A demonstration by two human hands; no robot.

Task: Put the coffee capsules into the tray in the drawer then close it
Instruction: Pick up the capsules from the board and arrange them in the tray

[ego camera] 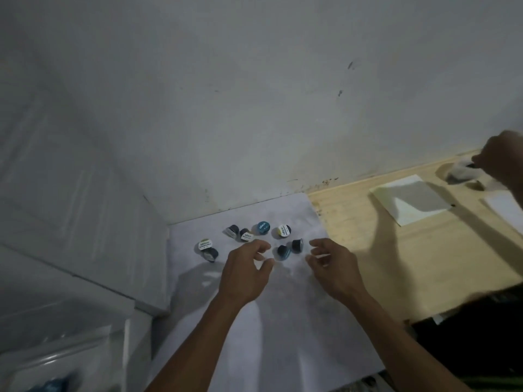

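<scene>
Several coffee capsules lie scattered on a pale grey sheet [283, 321] near the wall: a teal-lidded capsule [263, 227], a white-lidded capsule [283, 231], two dark capsules [283, 251] [297, 245] and several more to the left [208, 249]. My left hand [246, 271] hovers just left of the dark capsules, its fingers loosely curled and holding nothing. On their right hovers my right hand [332, 267], likewise loosely curled and empty. No drawer or tray can be made out.
A wooden tabletop [368, 250] lies to the right with a pale card [410, 202] on it. Another person's hand [501, 159] at the far right holds a crumpled white thing. White cabinet fronts [70, 207] stand at the left, and the wall rises behind.
</scene>
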